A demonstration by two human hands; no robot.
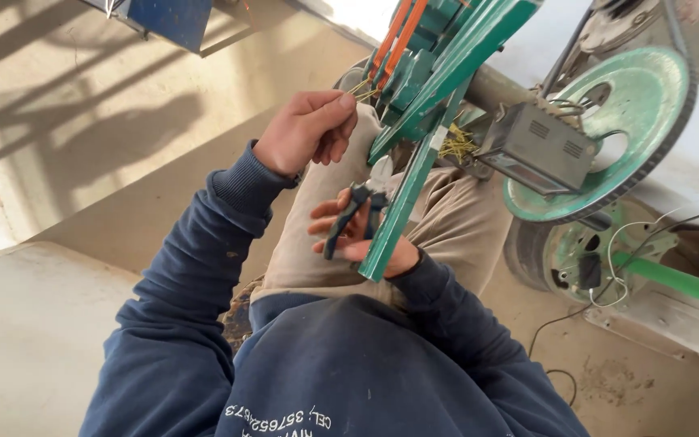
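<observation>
Your left hand is raised in front of you, its fingers pinched together on thin yellowish wire strands where they run into the green-painted metal machine frame. Your right hand sits lower, above your lap, with the fingers curled around a pair of dark blue-handled pliers; a slanting green metal bar crosses in front of that hand, so you cannot tell just how tightly it grips. Two orange strips run along the top of the frame, and another bundle of the yellow wire hangs just beside a grey metal box with vent slots. Behind the box stands a large green wheel with a dark toothed rim, and below it a second green disc with loose white and black cables trailing near it. You wear a dark blue sweatshirt and beige trousers. Under you lies a pale concrete floor, dusty and sunlit, with long shadows across its upper part and a raised step edge running diagonally; a blue metal object shows at the top.
</observation>
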